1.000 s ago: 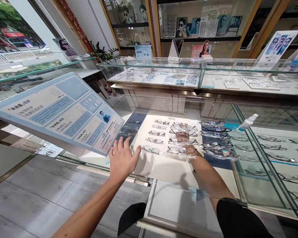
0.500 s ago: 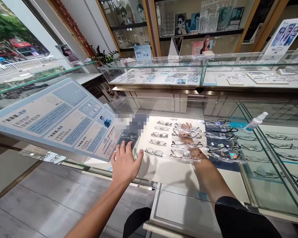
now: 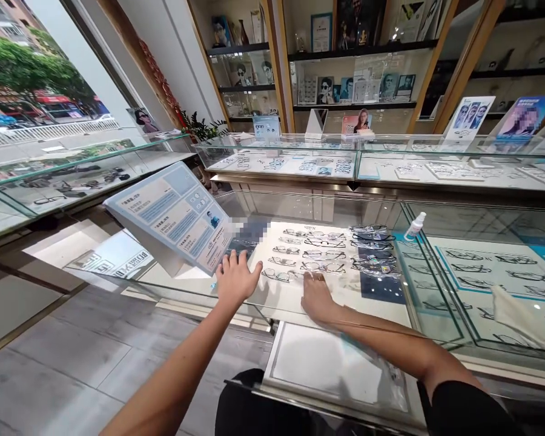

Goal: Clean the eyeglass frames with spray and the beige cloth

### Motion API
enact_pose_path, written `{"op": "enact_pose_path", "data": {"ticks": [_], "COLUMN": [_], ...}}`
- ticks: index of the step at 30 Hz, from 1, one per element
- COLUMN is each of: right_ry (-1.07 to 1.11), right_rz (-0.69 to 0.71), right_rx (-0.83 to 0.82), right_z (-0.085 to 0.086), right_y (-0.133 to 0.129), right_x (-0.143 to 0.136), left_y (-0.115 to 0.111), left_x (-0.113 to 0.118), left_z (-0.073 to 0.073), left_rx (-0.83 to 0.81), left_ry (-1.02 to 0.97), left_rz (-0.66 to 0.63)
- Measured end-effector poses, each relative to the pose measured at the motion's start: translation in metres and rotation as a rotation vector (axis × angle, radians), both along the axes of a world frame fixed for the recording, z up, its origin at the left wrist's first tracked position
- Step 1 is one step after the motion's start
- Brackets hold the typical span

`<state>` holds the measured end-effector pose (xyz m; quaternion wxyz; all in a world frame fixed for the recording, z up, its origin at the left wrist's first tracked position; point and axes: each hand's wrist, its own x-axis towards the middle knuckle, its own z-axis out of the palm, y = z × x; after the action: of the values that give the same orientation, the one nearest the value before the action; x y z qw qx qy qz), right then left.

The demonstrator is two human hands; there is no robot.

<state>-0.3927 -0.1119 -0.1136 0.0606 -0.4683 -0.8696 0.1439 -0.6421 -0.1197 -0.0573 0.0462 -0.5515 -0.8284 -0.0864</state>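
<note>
My left hand [image 3: 238, 277] rests with fingers spread on the glass top of the display case, beside a tilted blue-and-white sign [image 3: 170, 215]. Under the glass, my right hand [image 3: 318, 298] is at the near row of eyeglasses [image 3: 322, 266], its fingers bent and their tips hidden. Whether it grips a frame cannot be made out. Left of it lies a column of smaller eyeglasses [image 3: 281, 261]. To the right, bagged eyeglasses [image 3: 375, 263] lie on a dark blue strip [image 3: 384, 287].
A white spray bottle [image 3: 415, 226] stands on the glass at right, and a pale cloth [image 3: 518, 316] lies nearer. Below the case is a white pulled-out drawer [image 3: 327, 363]. Another glass counter [image 3: 277, 163] with eyeglasses runs across the back.
My right hand has drawn back toward me and left, from the farther eyeglasses to the near row. My left hand stays by the sign. The view has tilted up and shifted right.
</note>
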Motion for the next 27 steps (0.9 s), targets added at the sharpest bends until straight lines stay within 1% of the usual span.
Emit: {"op": "enact_pose_path", "data": {"ticks": [1, 3, 5, 6, 8, 10, 12, 13, 14, 15, 16, 17, 18, 20, 23, 25, 27], "right_ry": [0.002, 0.027, 0.06, 0.066, 0.09, 0.14, 0.194, 0.205, 0.212, 0.211, 0.216, 0.218, 0.205, 0.142, 0.007, -0.097, -0.156], "right_rz": [0.029, 0.122, 0.219, 0.275, 0.339, 0.379, 0.416, 0.428, 0.401, 0.35, 0.304, 0.278, 0.262, 0.243, 0.162, 0.102, 0.065], "right_rx": [-0.011, -0.084, -0.203, -0.259, -0.32, -0.335, -0.367, -0.371, -0.344, -0.295, -0.219, -0.133, -0.064, 0.012, 0.036, 0.035, 0.034], "right_z": [0.001, 0.006, 0.021, 0.033, 0.066, 0.108, 0.152, 0.172, 0.189, 0.203, 0.212, 0.217, 0.219, 0.212, 0.19, 0.174, 0.159], "right_y": [-0.014, -0.042, -0.069, -0.081, -0.101, -0.115, -0.119, -0.116, -0.109, -0.098, -0.083, -0.065, -0.043, 0.007, 0.08, 0.117, 0.141], "right_x": [0.002, 0.014, 0.03, 0.039, 0.056, 0.071, 0.082, 0.086, 0.089, 0.091, 0.092, 0.091, 0.09, 0.084, 0.074, 0.067, 0.061], "left_y": [0.0, 0.0, 0.0, 0.0, 0.0, 0.001, 0.001, 0.002, 0.002, 0.002, 0.002, 0.002, 0.002, 0.001, 0.001, 0.001, 0.0], "left_x": [0.0, 0.0, 0.0, 0.0, 0.0, 0.0, 0.0, 0.0, 0.0, 0.0, 0.0, 0.0, 0.0, 0.0, 0.0, 0.0, -0.001], "left_z": [0.0, -0.001, -0.002, -0.002, -0.003, -0.003, -0.004, -0.004, -0.004, -0.004, -0.004, -0.004, -0.004, -0.004, -0.003, -0.004, -0.004], "left_rx": [0.002, 0.009, 0.014, 0.015, 0.014, 0.016, 0.022, 0.024, 0.026, 0.028, 0.028, 0.028, 0.029, 0.032, 0.047, 0.056, 0.058], "left_ry": [-0.004, -0.018, -0.034, -0.042, -0.056, -0.068, -0.073, -0.075, -0.075, -0.075, -0.077, -0.081, -0.085, -0.091, -0.088, -0.082, -0.077], "left_rz": [-0.004, -0.008, -0.01, -0.011, -0.01, -0.008, -0.005, -0.003, -0.003, -0.003, -0.003, -0.003, -0.001, 0.001, -0.004, -0.006, -0.006]}}
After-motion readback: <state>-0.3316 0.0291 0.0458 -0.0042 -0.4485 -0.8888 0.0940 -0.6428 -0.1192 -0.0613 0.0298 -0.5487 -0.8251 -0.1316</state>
